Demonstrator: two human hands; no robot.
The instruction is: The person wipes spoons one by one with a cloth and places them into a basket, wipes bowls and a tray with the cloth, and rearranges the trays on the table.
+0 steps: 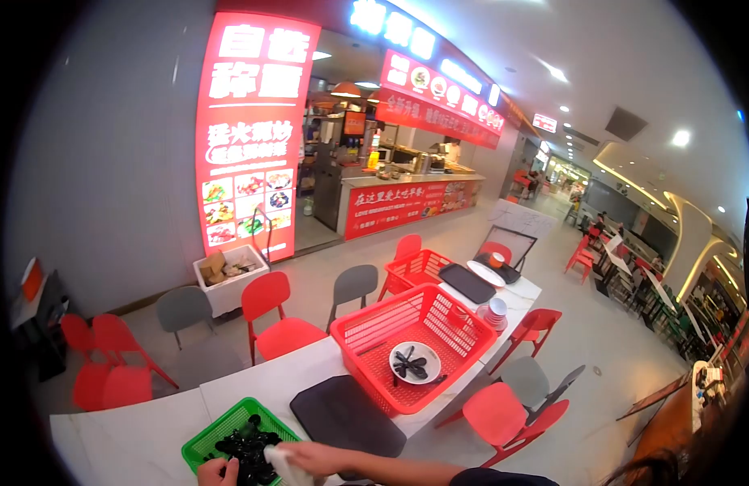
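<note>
A green plastic basket (198, 441) at the lower left of the table holds a heap of black spoons (243, 447). At its near edge, my left hand (219, 472) has its fingers curled in against the spoons; what they grip is hidden. A white cloth (283, 464) is bunched in my right hand (313, 458), over the right side of the heap. Beyond a black tray (348, 417) sits a large red basket (374, 332), in which a white bowl (423, 374) contains several more black spoons (408, 363).
Farther along the white table (168, 413) are a smaller red basket (419, 267), another black tray (467, 283), an oval white plate (481, 271) and stacked bowls (497, 309). Red chairs (287, 336) and grey chairs surround the table. A foam box (231, 278) stands by the lit sign.
</note>
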